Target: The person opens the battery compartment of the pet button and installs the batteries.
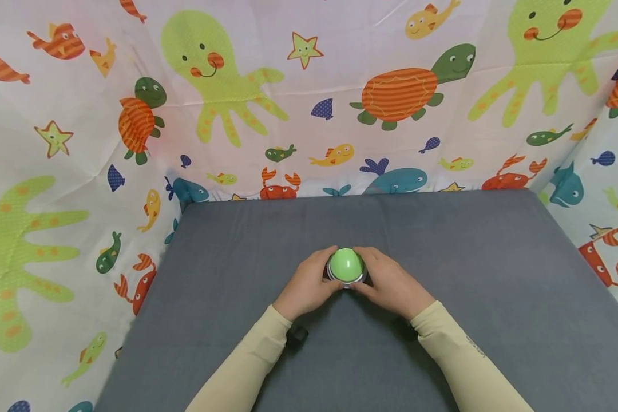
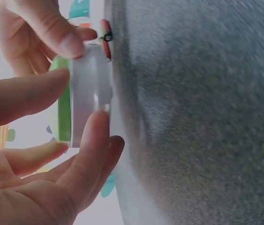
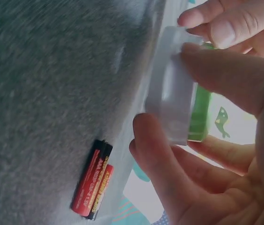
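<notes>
Both hands hold a round push button (image 1: 347, 265) between them, with a glossy green dome on top and a silver-looking ring round its base. My left hand (image 1: 306, 286) grips its left side, fingers curled round the far edge and thumb at the near edge. On the opposite side my right hand (image 1: 393, 283) grips it the same way. Both wrist views show the pale grey base (image 2: 89, 89) side-on, fingers and thumbs pressed to its rim. Whether the base touches the table cannot be told. Its underside is hidden.
Red and black AAA batteries (image 3: 93, 180) lie side by side on the grey cloth-covered table (image 1: 237, 246) in the right wrist view; the head view does not show them. A white curtain (image 1: 329, 51) printed with sea animals stands behind the table and along its sides.
</notes>
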Demonstrator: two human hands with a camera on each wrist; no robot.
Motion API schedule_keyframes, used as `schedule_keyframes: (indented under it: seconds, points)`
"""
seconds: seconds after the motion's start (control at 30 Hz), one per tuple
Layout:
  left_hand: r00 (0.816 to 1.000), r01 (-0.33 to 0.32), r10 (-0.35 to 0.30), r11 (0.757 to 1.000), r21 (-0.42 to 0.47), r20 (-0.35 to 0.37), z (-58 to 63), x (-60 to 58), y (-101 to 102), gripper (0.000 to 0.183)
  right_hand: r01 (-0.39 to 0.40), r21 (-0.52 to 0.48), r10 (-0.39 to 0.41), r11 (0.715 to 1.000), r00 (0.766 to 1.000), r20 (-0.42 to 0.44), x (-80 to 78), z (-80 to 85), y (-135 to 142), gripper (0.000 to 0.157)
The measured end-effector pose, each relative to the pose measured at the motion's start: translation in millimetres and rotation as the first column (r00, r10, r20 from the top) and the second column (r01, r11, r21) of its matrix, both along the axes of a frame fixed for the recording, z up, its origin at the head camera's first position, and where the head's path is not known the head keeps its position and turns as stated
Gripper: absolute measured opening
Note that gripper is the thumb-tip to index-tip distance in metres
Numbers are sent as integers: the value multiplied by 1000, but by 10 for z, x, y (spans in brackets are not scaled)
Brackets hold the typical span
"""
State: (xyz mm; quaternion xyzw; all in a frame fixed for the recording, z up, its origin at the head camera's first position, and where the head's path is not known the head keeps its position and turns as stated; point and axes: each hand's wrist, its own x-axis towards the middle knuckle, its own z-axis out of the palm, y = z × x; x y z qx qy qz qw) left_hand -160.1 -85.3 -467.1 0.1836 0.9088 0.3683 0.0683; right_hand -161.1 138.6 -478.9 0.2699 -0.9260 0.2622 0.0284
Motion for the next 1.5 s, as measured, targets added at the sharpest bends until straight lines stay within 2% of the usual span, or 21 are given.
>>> schedule_keyframes:
  seconds: [0.23,0.5,0.67,0.8,0.93,1.23,1.4,1.5]
  points:
    - [999,-35,35,999,9,32,42,-5,-1,72,28,-73,-25,997,999,37,18,45,-24,70]
    - [999,-51,51,998,25,8,66,5,10,74,62,-135,-53,989,996,70,23,82,-37,68]
    - [998,-65,64,997,52,23,57,33,11,76,65,-192,-43,979,992,114,48,78,-23,80]
    - [994,-101,98,992,70,45,49,25,0,78,57,-187,-43,981,996,79,33,88,-40,84]
    - [991,-120,116,990,78,63,49,19,-17,77,51,-161,-45,986,998,37,29,99,-58,77]
    - [989,-122,112,987,109,94,56,10,-32,59,79,-160,-75,984,997,33,55,107,-77,59]
    - [990,-105,94,988,110,103,55,9,-30,47,82,-150,-75,985,996,54,63,109,-88,49]
    - [989,-85,73,992,90,125,40,19,-25,45,56,-140,-51,989,998,39,70,92,-89,47]
